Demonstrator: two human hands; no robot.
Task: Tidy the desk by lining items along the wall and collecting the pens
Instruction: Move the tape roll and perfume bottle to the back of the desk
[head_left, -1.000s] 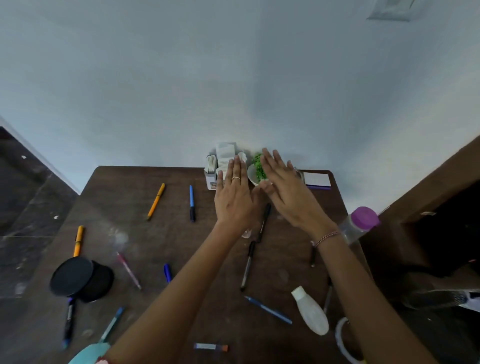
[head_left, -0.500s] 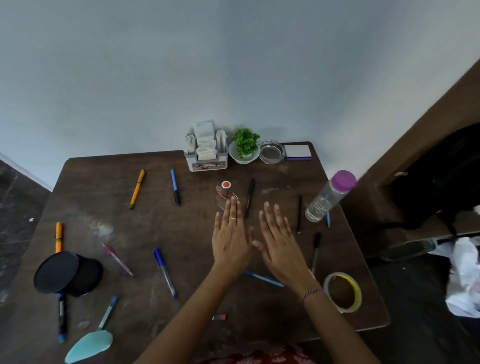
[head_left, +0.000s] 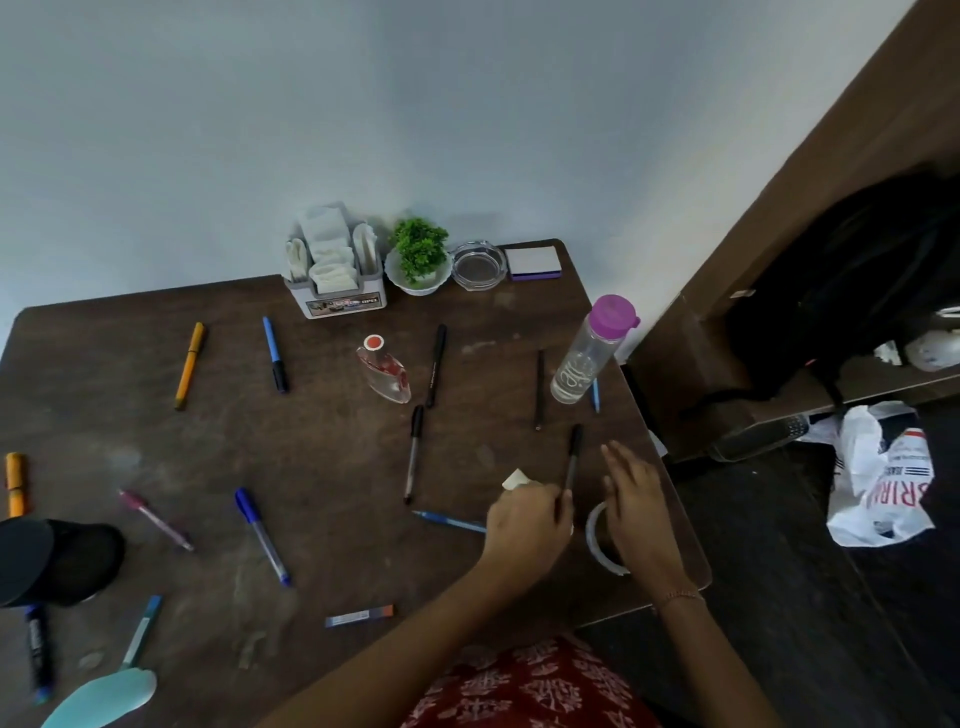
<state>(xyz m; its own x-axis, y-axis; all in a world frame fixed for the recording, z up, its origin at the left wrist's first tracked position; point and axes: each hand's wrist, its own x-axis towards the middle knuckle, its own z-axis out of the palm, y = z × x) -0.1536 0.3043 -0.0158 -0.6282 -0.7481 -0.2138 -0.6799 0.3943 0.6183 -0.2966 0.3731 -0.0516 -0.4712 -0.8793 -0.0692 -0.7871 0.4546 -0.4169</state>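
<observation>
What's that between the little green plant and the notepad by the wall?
A clear glass dish sits between the plant and the notepad, as the head view shows.

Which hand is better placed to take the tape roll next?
The right hand, I think: it is open and close beside the tape roll, while the left hand is curled round a white thing.

Surface notes, desk and surrounds.
Desk (head_left: 156, 441): dark wood, matt, scuffed, with pale smears. Ashtray (head_left: 478, 264) and flask (head_left: 387, 376): clear glass, glossy. Clear bottle (head_left: 576, 364): smooth plastic, purple cap. White bottle (head_left: 515, 478): matt plastic. Pens (head_left: 274, 353): smooth plastic barrels. Wall (head_left: 363, 104): matt paint. Bag (head_left: 878, 483): crinkled white plastic film.
</observation>
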